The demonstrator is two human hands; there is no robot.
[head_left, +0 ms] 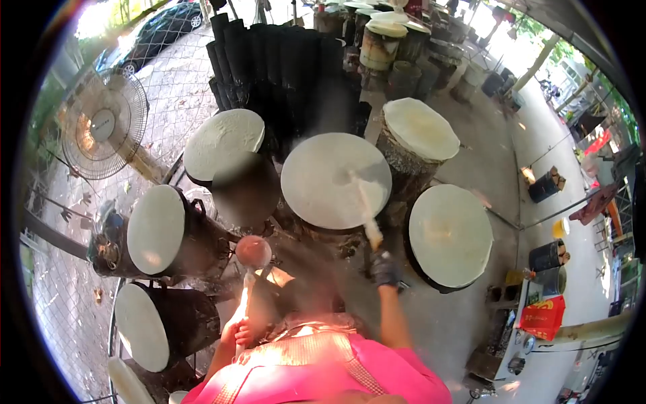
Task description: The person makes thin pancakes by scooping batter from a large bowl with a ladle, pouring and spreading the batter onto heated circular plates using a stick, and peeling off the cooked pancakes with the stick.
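Observation:
My left hand (243, 332) is bare and closed around the light-coloured handle of a ladle (254, 252). The ladle's round reddish bowl is raised in front of me. My right hand (385, 271), in a dark glove, grips a light wooden stick (369, 212). The stick's far end lies over the round white sheet (323, 176) directly ahead, near a small greyish spot; a smear of motion or steam blurs that end. This pale sheet tops a drum-like stove. To its right, another round white sheet (451, 236) sits on a dark drum.
More white-topped drums stand around me: one back left (225, 145), one left (156, 229), one near left (142, 326) and one back right (420, 128). A dark lens smudge hides part of the left side. Behind are stacked black cylinders (276, 64) and a fan (104, 124).

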